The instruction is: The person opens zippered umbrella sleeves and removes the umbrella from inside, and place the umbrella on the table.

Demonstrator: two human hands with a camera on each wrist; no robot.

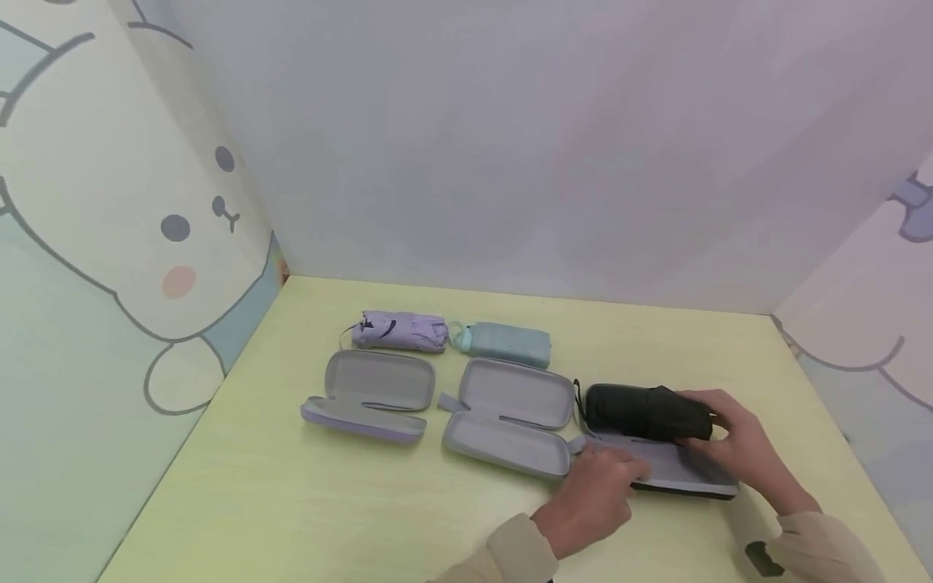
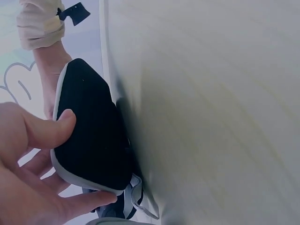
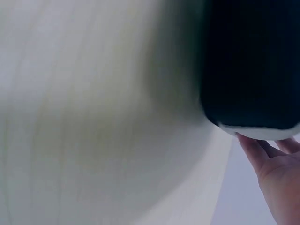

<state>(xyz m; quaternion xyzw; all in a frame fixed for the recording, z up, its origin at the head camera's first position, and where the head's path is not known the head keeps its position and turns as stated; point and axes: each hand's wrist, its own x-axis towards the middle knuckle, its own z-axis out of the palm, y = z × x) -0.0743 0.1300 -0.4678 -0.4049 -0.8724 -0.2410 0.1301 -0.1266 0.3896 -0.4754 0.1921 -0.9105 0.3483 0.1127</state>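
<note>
A black folded umbrella (image 1: 627,409) lies over the far half of an open black case (image 1: 663,463) with a grey lining. My right hand (image 1: 736,437) holds the umbrella's right end between thumb and fingers. My left hand (image 1: 594,494) is at the case's near left corner. In the left wrist view, the left hand (image 2: 28,154) grips the case (image 2: 89,126), thumb on its black outside, other fingers by the rim. The case (image 3: 255,65) hides most of the right hand's hold in the right wrist view, and only part of that hand (image 3: 281,180) shows.
Left of the black case, two more grey-lined cases stand open, a middle one (image 1: 510,444) and a purple one (image 1: 379,387). Behind them lie a purple folded umbrella (image 1: 408,332) and a light blue one (image 1: 510,344). A wall (image 1: 539,162) rises behind the table (image 1: 291,518).
</note>
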